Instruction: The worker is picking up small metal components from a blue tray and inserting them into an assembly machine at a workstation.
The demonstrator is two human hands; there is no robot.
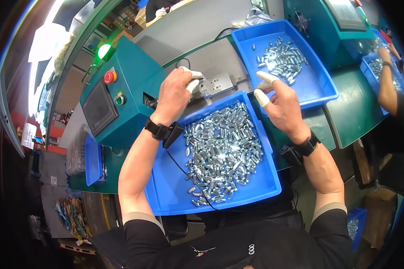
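Metal parts [224,150] heaped in near tray [170,193]; drilled plate [221,81] set behind; control box [134,67] placed left, second tray [316,92] right.

metal parts [224,148] look glossy, the plastic tray [166,197] smooth

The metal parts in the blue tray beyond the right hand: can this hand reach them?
Probably yes: the right hand, fingers apart, is near the tray, and nothing covers the parts.

Left hand [177,93] at metal fixture [221,85]
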